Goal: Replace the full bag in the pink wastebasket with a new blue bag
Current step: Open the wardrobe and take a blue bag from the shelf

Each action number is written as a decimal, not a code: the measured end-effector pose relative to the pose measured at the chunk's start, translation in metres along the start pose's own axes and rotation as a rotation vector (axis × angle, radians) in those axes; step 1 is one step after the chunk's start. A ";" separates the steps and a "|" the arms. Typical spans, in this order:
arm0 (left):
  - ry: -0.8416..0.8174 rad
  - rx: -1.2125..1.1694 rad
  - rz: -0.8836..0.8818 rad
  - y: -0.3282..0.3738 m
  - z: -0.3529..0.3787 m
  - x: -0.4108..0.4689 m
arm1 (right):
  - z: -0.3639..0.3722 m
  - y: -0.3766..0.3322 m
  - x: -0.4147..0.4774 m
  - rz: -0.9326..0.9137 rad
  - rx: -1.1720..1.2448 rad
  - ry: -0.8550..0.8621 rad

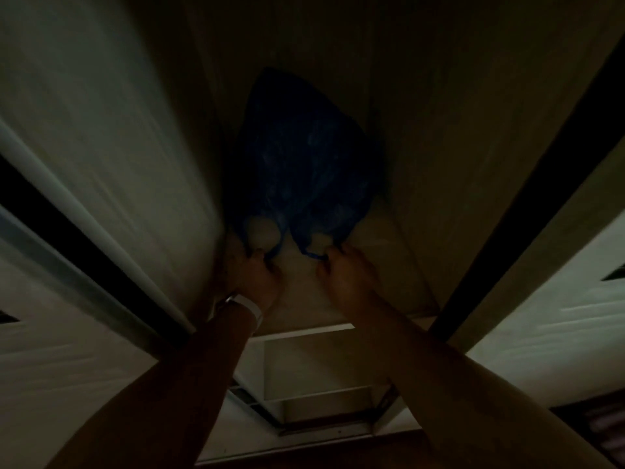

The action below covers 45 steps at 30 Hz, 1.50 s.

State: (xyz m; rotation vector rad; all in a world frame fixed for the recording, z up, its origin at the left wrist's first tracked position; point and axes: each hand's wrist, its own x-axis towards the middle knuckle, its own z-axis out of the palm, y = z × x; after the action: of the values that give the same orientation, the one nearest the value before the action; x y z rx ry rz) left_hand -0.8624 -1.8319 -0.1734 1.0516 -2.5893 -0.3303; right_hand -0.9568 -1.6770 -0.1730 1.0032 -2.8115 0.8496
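The scene is dim and blurred. A full blue bag (pixel 306 157) sits in the middle of the frame, its bulk spreading toward twelve o'clock and its two handle loops drawn down toward six o'clock. It lies between a pale panel (pixel 101 147) at nine o'clock and a tan panel (pixel 473 130) at three o'clock; what the bag rests on cannot be told in this light, though a lighter flat patch shows just under the handles.

The left hand (pixel 255 275) comes up from seven o'clock, its fingers (pixel 258 257) curled closed around the left handle loop (pixel 262 236) of the bag. A pale band (pixel 250 308) circles that wrist. The right hand (pixel 345 272) comes up from five o'clock, and its fingers (pixel 333 255) are likewise pinched closed on the right handle loop (pixel 316 247). The two hands are near each other but apart, with a gap of lighter ground between them, and each loop is pulled taut toward its hand.

Pale rounded shapes show through the plastic just above the loops; what they are is not clear. Both bare forearms run out of the lower frame, at seven and five o'clock. Between them, at six o'clock, lies a light rectangular frame (pixel 314 384) with a darker edge. Dark strips run diagonally along the panels at eight and four o'clock. The pink wastebasket cannot be made out.
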 end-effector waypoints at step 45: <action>0.070 -0.816 0.997 0.127 -0.174 -0.342 | -0.218 0.002 -0.400 0.180 0.351 0.619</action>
State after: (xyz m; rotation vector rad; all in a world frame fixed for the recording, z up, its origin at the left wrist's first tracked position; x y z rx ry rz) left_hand -0.6458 -1.5166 -0.0432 -0.4792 -2.1910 -0.9053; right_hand -0.6729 -1.3350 -0.0729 0.3954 -2.2804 1.4167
